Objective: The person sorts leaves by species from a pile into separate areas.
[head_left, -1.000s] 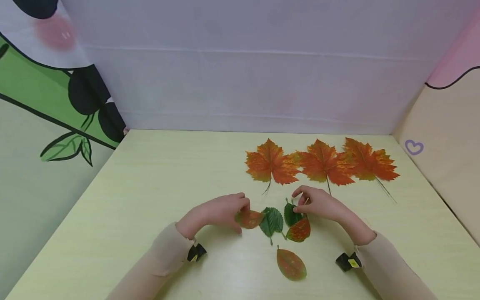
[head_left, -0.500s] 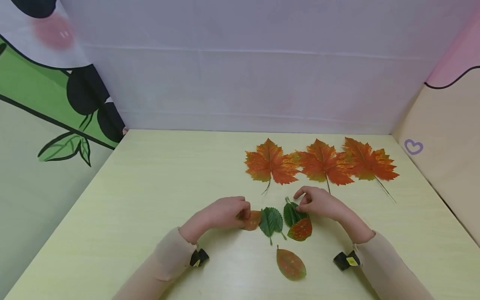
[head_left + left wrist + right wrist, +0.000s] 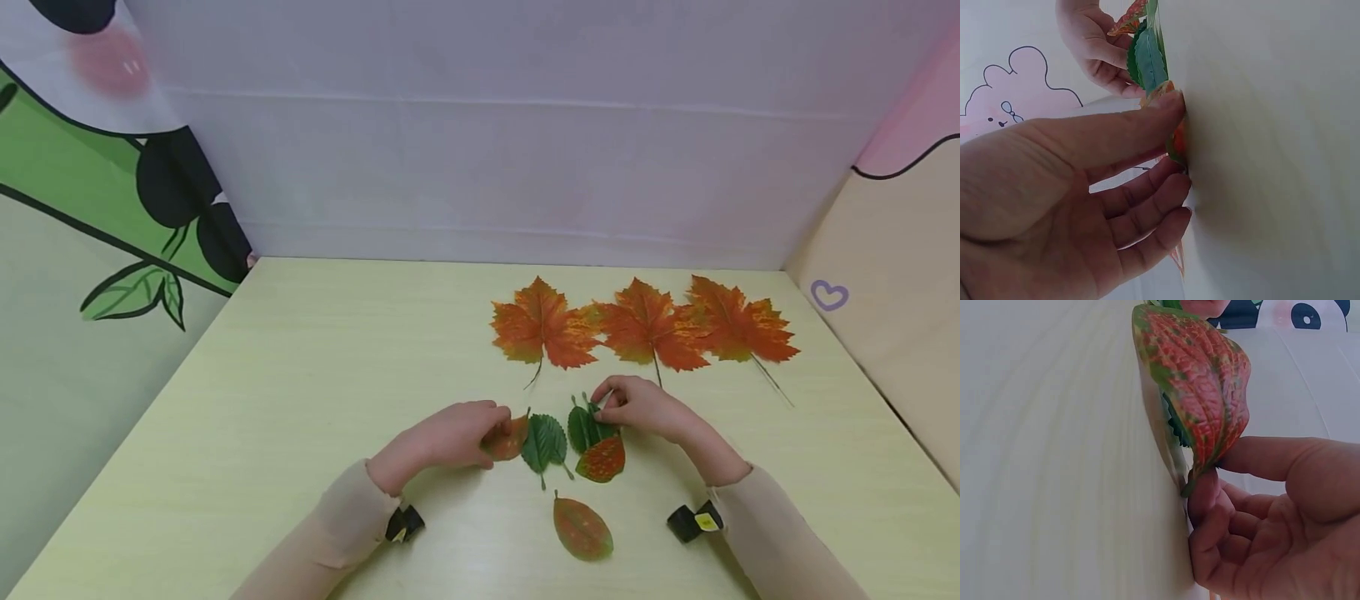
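In the head view my left hand (image 3: 457, 437) holds an orange-brown artificial leaf (image 3: 513, 440) at its left side. The left wrist view shows the thumb on that leaf and the fingers curled behind, low against the tabletop. Just right of it lie two overlapping green leaves (image 3: 542, 443). My right hand (image 3: 641, 405) is beside another green pair (image 3: 580, 431), partly covered by its fingers. Thumb and forefinger pinch a red leaf with green edges (image 3: 1200, 387) near its stem end, as the right wrist view shows; in the head view this red leaf (image 3: 602, 461) overlaps the green pair.
A reddish-brown leaf (image 3: 582, 531) lies alone nearer the front of the pale table (image 3: 315, 333). Three orange maple leaves (image 3: 542, 325) with thin stems form a row at the back right. Cloth panels (image 3: 480, 167) border the table's back and sides.
My left hand has shifted slightly right, and the orange-brown leaf has turned so its stem points up. By the right hand, the second green leaf shows more; the red leaf has shifted slightly.
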A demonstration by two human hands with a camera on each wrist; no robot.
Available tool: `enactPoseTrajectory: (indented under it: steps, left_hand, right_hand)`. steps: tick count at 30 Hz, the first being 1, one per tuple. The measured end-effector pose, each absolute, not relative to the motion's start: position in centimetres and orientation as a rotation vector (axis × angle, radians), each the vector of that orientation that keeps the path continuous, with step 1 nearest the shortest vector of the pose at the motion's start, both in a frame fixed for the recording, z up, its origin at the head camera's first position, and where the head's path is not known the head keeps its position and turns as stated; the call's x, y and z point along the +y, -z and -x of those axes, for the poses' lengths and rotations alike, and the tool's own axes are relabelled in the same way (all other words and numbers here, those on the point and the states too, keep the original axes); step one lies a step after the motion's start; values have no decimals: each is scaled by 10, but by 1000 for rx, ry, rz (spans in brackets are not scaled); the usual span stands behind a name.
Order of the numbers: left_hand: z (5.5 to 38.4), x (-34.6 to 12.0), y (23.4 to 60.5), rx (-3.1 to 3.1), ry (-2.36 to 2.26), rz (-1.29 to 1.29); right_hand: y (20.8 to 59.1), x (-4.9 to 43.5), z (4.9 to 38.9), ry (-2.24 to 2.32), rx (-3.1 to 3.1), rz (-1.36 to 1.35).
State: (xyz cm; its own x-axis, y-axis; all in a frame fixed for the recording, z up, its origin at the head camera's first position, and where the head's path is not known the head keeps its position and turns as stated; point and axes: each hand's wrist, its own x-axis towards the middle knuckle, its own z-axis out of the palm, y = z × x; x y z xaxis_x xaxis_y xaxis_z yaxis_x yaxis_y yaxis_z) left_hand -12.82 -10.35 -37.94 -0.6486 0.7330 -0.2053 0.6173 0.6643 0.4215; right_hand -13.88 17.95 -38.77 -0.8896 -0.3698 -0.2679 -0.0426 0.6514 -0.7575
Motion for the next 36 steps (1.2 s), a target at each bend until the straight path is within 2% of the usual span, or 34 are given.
enactPoseTrajectory:
  steps: [12,24,36]
  left_hand:
    - [125,-109,369,2609,-410,-1168]
    - [142,-124,351,2668,-601,-1026]
    - [180,-151,357,2557,-1275,-582]
  right_hand:
    - [387,181,137,1110,2489,332]
    - [391,180,138,1099,2494,337]
    - [389,179,138,1088,2496,334]
